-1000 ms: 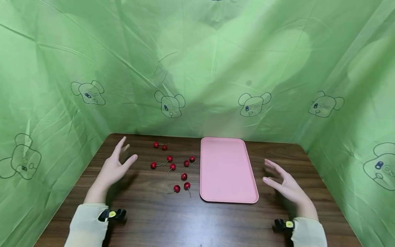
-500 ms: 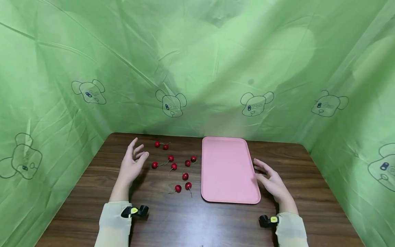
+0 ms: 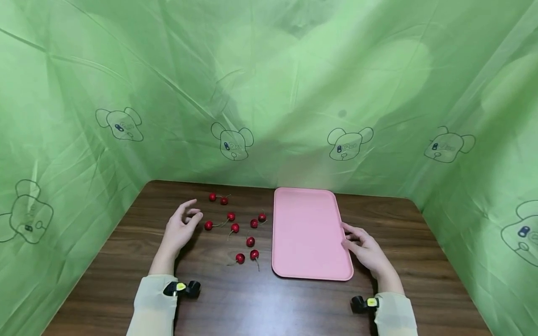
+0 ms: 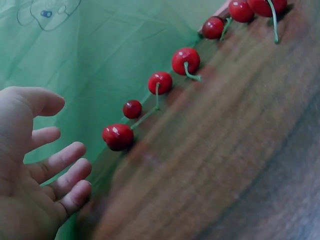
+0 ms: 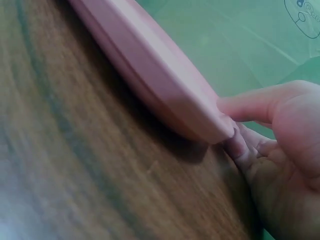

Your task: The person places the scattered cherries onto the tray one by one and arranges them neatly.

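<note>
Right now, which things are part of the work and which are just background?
In play:
- pink tray, right hand gripping its right edge, thumb on top
- red cherries scattered left of the tray, left hand open beside the nearest one, not touching

Background:
- wooden table
- green curtain with bear prints
- wrist cameras

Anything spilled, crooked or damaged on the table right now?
Nothing looks damaged. The cherries lie loose on the wooden table left of the pink tray, none on it. The tray sits slightly askew, with the right hand at its right edge.
</note>
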### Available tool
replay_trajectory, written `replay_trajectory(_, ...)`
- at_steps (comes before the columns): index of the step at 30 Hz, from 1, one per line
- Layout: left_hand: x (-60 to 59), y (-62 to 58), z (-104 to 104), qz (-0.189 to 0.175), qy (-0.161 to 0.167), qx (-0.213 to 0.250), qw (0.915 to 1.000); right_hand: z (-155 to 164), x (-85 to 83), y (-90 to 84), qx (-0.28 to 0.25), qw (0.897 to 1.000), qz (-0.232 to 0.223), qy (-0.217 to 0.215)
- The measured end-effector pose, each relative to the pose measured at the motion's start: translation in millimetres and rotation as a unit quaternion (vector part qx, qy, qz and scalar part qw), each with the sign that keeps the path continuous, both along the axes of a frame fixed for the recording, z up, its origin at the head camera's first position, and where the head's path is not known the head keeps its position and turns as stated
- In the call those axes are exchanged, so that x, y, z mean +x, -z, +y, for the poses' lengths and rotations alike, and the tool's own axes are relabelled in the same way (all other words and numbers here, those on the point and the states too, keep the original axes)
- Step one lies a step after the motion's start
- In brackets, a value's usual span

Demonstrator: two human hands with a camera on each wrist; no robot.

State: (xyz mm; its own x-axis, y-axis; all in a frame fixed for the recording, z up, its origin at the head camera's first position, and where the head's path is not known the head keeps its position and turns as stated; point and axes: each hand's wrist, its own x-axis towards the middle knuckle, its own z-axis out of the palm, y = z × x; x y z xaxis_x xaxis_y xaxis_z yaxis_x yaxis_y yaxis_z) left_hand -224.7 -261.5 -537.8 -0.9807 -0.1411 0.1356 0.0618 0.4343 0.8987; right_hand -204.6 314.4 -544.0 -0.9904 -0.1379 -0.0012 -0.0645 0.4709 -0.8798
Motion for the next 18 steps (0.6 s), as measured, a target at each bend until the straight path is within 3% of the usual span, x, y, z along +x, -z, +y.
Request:
replay_trajectory(11,-1.7,9.2,-2.3,0.005,0.063,-0.030,0.9976,-0.1,-1.0,0.6,0.010,1.000,0.013,-0.002)
replay_trajectory(18,-1.5,11.0,-0.9,-0.007,0.087,-0.050,0.9949,0.4,-0.2,0.0,0.008,1.000,0.016,-0.007)
